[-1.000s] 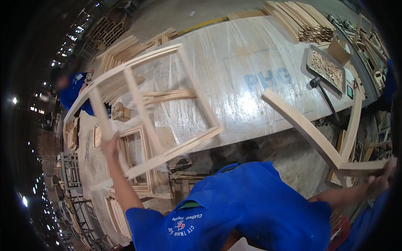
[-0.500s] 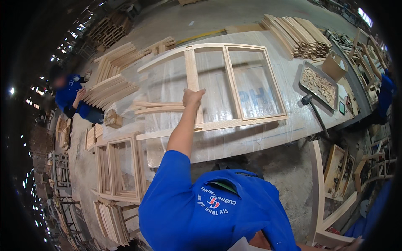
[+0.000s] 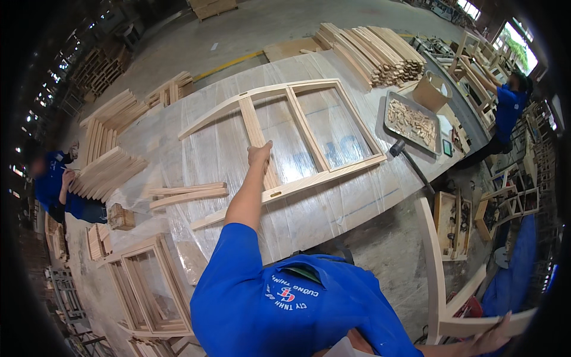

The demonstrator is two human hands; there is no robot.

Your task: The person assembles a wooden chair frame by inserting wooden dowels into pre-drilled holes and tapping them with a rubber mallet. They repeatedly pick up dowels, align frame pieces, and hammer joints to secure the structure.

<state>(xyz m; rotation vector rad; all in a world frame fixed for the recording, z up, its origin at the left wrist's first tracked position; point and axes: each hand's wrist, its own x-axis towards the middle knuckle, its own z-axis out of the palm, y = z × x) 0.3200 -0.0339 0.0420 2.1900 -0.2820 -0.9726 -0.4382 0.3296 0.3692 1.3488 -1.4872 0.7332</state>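
A pale wooden frame (image 3: pixel 309 174) with curved side rails and several crossbars lies over the plastic-covered table (image 3: pixel 357 220). My left hand (image 3: pixel 259 156) is closed around its wide crossbar, thumb on the near side to the right. At the lower right my right hand (image 3: pixel 495 335) grips another wooden frame (image 3: pixel 436 279), an angled one with a long curved rail, held beside the table. Its fingers show partly at the picture's rim. Two loose wooden slats (image 3: pixel 190 196) rest on the table left of my left hand.
On the table's right stand a metal tray of wooden dowels (image 3: pixel 410 122), a mallet (image 3: pixel 410 160), a cardboard box (image 3: pixel 432 92) and stacked slats (image 3: pixel 380 56). Assembled frames (image 3: pixel 148 291) lean at the lower left. Co-workers in blue work at the left (image 3: pixel 56 187) and right (image 3: pixel 508 110).
The view has swung right, so the table sits further left. The frame under my left hand has come down closer to the tabletop. More of my right hand and its frame shows.
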